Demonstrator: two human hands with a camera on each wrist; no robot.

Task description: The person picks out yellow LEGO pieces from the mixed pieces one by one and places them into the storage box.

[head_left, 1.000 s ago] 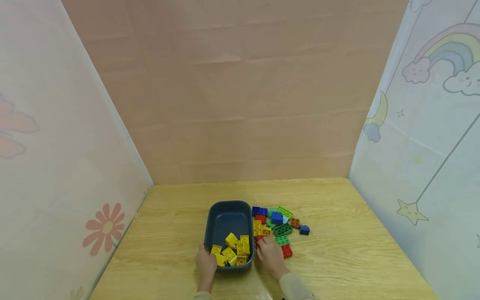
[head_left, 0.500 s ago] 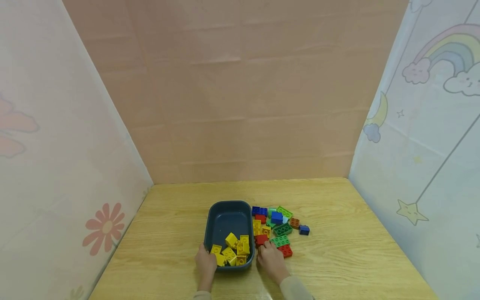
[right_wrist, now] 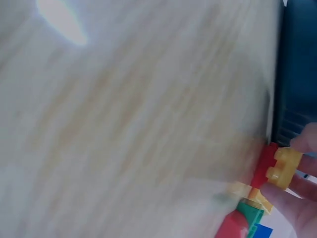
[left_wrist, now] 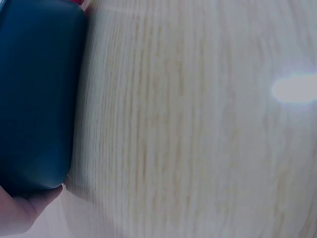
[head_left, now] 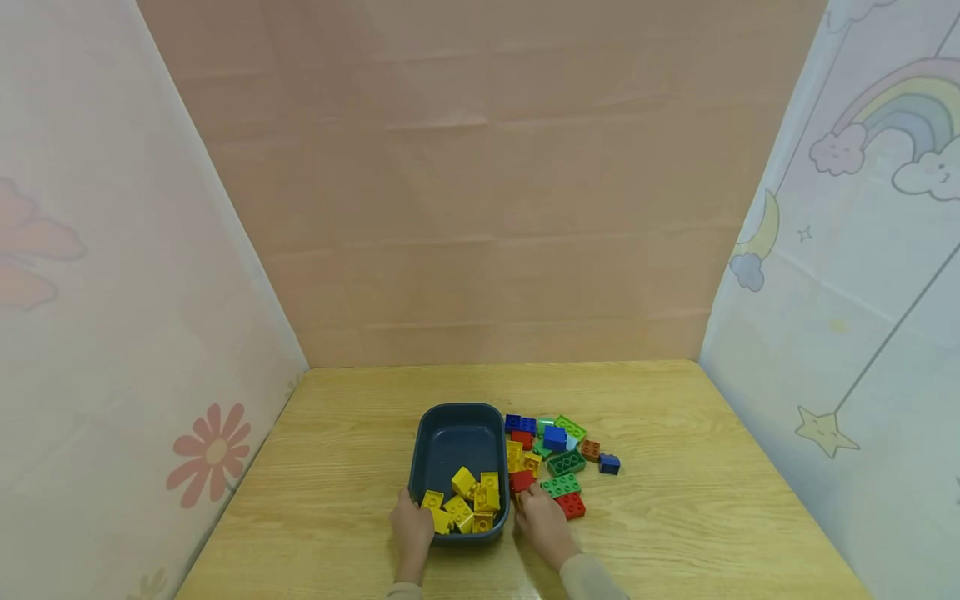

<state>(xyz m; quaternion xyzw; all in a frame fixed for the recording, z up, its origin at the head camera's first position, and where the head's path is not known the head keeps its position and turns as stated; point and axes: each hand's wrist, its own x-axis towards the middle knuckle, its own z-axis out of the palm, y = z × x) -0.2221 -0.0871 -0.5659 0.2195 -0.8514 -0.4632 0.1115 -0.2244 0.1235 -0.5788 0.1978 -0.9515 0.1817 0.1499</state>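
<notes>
A dark blue plastic bin (head_left: pixel 459 410) stands on the table with several yellow toy bricks (head_left: pixel 459 510) in its near half. My left hand (head_left: pixel 412 525) holds the bin at its near left side; the left wrist view shows a finger against the lower corner of the bin (left_wrist: pixel 39 99). Just right of the bin, my right hand (head_left: pixel 543 521) pinches a yellow brick (right_wrist: pixel 286 167) between thumb and fingers. A red brick (right_wrist: pixel 265 164) lies right beside that yellow brick, between it and the table in the right wrist view. The held brick is mostly hidden in the head view.
To the right of the bin lies a loose cluster of bricks, including a dark green one (head_left: pixel 566 462), a light green one (head_left: pixel 562 486), a red one (head_left: pixel 572 505) and a brown one (head_left: pixel 591 450). A blue brick (head_left: pixel 609 464) lies at its right edge. Fabric walls surround the table.
My right hand has drawn slightly back toward me, uncovering the red brick that it covered a second ago. The left hand and the bin stay in place. The head view has shifted a little.
</notes>
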